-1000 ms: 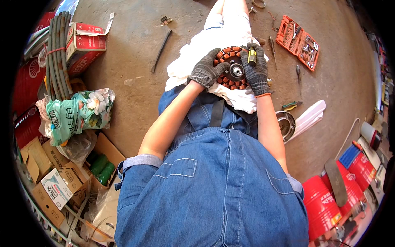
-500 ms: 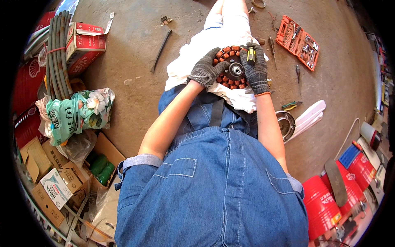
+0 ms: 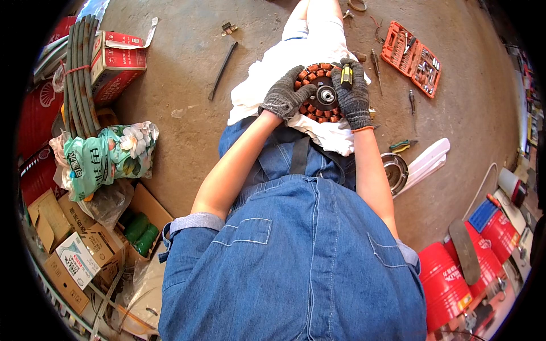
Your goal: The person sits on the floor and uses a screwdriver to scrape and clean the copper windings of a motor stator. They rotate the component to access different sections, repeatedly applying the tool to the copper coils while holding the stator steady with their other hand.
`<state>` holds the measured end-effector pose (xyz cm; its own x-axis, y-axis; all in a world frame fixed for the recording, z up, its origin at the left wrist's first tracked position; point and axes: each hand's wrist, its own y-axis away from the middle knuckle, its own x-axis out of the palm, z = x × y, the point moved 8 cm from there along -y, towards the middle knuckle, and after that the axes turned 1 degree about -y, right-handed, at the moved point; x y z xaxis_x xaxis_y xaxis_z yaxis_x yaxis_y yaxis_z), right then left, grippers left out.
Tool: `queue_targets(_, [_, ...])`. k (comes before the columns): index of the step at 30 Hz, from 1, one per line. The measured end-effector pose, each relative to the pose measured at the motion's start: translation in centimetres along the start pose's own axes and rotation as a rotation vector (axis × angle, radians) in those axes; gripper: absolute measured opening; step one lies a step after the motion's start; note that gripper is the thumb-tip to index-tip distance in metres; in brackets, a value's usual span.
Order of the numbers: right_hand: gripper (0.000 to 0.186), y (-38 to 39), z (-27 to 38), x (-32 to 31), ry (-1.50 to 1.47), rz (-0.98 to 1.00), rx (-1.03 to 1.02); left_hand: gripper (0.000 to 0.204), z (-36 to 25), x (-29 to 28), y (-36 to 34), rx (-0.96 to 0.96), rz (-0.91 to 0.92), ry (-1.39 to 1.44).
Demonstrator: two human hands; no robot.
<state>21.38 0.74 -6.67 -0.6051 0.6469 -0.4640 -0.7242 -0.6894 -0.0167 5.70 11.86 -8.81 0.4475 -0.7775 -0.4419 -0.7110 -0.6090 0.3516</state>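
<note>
Evidently, in the head view, the person's 2 hands, both in dark grey knitted gloves, meet at a copper-wound motor stator that rests on a white cloth across the lap. The left hand grips its left side, the thumb lying over its face toward the hub and the fingers along the upper left rim. The right hand is closed on a yellow-and-black screwdriver, handle uppermost, and lies against the stator's right edge; the glove hides the tool's tip, so I cannot tell what it touches. A ring of copper coils surrounds the stator's dark centre, where a pale metal shaft end shows.

On the brown concrete floor, to the right, an orange socket-set case lies open, with a slim pointed tool between it and the right hand. Nearer the body, pliers lie just beyond a round metal housing, which has white blades beside it. To the left lies a black bar, well apart from the lap. Farther left, a bundle of grey hose stands beside a red-and-white carton, above a floral plastic bag. Red drums fill the lower right.
</note>
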Motion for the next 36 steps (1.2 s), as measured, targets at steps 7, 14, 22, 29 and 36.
queue_targets(7, [0.042, -0.03, 0.39, -0.07, 0.021, 0.000, 0.030, 0.076, 0.09, 0.06, -0.13, -0.010, 0.010, 0.000])
queue_targets(14, [0.040, -0.04, 0.41, -0.07, 0.016, 0.002, 0.041, 0.075, 0.35, 0.16, -0.22, -0.012, 0.007, -0.004])
queue_targets(22, [0.041, -0.09, 0.26, -0.01, 0.027, 0.005, 0.047, 0.075, 0.31, 0.11, -0.22, -0.008, 0.006, -0.007])
queue_targets(29, [0.042, -0.15, 0.14, 0.03, 0.020, 0.013, 0.036, 0.075, 0.37, 0.16, -0.25, -0.009, 0.006, -0.002])
queue_targets(36, [0.042, -0.15, 0.05, 0.10, 0.034, 0.015, 0.045, 0.071, 0.49, 0.18, -0.36, 0.029, -0.028, -0.063])
